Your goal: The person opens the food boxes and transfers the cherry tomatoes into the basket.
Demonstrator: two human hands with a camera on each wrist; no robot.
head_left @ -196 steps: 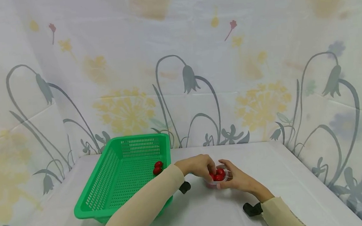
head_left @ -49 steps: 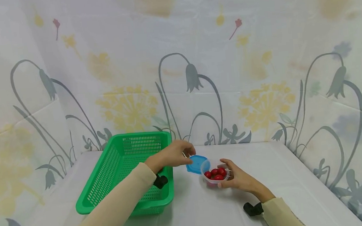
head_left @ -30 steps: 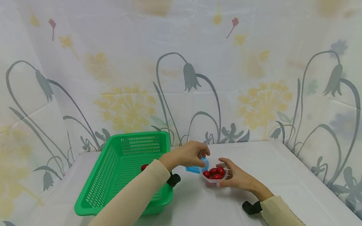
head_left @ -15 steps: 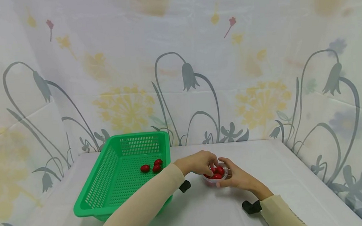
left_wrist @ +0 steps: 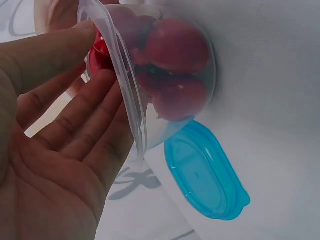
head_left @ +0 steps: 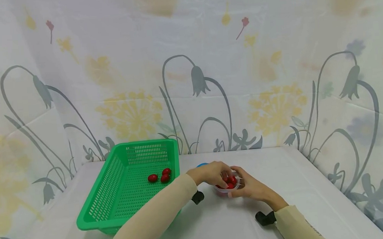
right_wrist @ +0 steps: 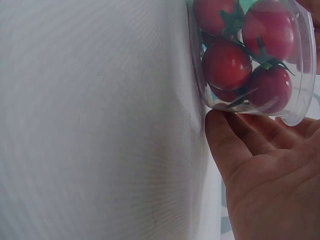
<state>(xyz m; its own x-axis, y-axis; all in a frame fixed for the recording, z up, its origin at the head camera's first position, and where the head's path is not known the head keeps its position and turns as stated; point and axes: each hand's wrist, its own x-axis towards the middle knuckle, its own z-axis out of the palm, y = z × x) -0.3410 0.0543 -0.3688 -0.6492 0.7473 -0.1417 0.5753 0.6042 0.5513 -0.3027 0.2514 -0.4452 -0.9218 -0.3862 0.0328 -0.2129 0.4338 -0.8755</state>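
My right hand (head_left: 252,188) grips a small clear plastic container (right_wrist: 299,90) from its right side, thumb and fingers round the wall. Red cherry tomatoes (right_wrist: 227,65) with green stems fill much of it. Over its rim reaches my left hand (head_left: 213,173), thumb and fingertips about a red cherry tomato (left_wrist: 101,52) at the opening; that tomato is partly covered by the fingers. The container stands on the white cloth. A blue lid (left_wrist: 200,172) lies beside it, mostly behind the left hand in the head view.
A green plastic basket (head_left: 96,194) stands to the left, its near right part behind the left sleeve (head_left: 155,212). Three cherry tomatoes (head_left: 153,178) lie inside near its right wall. A flowered cloth backdrop (head_left: 188,78) rises behind the table.
The left hand has moved right from beside the basket and down into the container. The basket now shows a third tomato, against two in the oldest frame. The right hand keeps its hold.
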